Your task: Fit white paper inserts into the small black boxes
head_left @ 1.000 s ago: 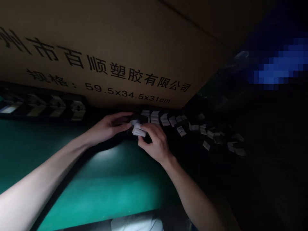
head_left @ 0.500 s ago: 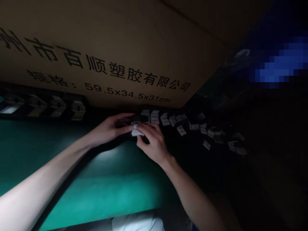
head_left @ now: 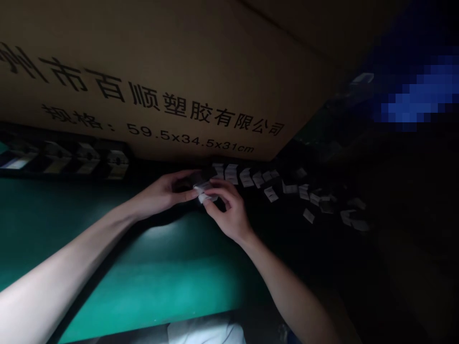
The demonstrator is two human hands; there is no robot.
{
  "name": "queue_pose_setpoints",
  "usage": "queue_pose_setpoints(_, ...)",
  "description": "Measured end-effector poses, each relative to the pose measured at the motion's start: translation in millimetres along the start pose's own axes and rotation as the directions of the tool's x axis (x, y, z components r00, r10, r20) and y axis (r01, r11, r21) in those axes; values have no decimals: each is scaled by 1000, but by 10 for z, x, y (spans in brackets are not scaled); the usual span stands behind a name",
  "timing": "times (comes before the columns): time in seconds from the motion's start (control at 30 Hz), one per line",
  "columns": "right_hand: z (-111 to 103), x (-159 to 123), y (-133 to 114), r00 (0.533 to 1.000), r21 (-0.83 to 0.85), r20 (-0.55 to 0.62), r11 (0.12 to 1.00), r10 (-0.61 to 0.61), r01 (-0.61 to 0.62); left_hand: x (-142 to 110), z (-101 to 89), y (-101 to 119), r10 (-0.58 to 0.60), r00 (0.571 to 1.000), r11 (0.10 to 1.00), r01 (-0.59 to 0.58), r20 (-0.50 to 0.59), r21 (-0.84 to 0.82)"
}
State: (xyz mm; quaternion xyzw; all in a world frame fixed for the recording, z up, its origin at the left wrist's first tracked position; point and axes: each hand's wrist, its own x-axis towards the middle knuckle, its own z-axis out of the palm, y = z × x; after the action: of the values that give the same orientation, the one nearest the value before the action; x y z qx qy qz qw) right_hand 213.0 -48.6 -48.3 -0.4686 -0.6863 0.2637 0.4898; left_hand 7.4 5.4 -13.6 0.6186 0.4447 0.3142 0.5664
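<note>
My left hand (head_left: pixel 158 193) is closed around a small dark object (head_left: pixel 201 178), whose exact kind is hard to make out in the low light. At its near side is a small white folded paper (head_left: pixel 201 195), with my left thumb against it. From the right, my right hand (head_left: pixel 231 210) pinches that paper between thumb and fingers. Just beyond my right hand, several similar white folded papers (head_left: pixel 232 174) lie in a loose row that trails off to the right.
A large cardboard box (head_left: pixel 172 62) with printed characters stands behind my hands. Several small dark boxes with raised lids (head_left: pixel 117 161) line up at the left. The green tabletop (head_left: pixel 172 277) extends toward me; the right side is very dark, with a blurred blue patch (head_left: pixel 416 102) above.
My right fingers have shifted and bent more around the white paper, and the thumb has come up against it. The dark object has tilted slightly. My left hand has hardly moved.
</note>
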Motion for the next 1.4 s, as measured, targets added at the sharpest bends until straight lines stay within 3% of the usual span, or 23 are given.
queue_pose_setpoints(0.2, 9, 26, 9, 999, 154, 9, 987, 48, -49, -10, 15, 13, -9, 1000, 999, 9, 3, -50)
queue_pose_setpoints(0.37, 41, 62, 15, 981, 180, -22, 966, 191, -184, -7, 21, 1, 49, 997, 999, -49, 52, -12)
queue_pose_setpoints(0.57, 3, 49, 80, 974, 167, -24, 962, 224, -217, 18, 28, -58, 93, 991, 993, -98, 94, 58)
queue_pose_setpoints(0.8, -57, 53, 60, 997, -34, -53, 998, 57, -59, 20, 13, -144, 88, 980, 990, -106, 180, 90)
queue_pose_setpoints(1.0, -93, 62, 21, 999, -63, 46, 998, -22, 25, -5, -17, -101, 58, 983, 995, -70, 173, 67)
queue_pose_setpoints(1.2, -158, 66, 9, 984, -92, 177, 996, -4, 20, -2, 3, -49, 22, 983, 996, -38, 181, 85)
queue_pose_setpoints(1.4, -125, 42, 100, 985, -55, 170, 998, 34, -25, -2, 13, -53, 14, 973, 994, -38, 232, 100)
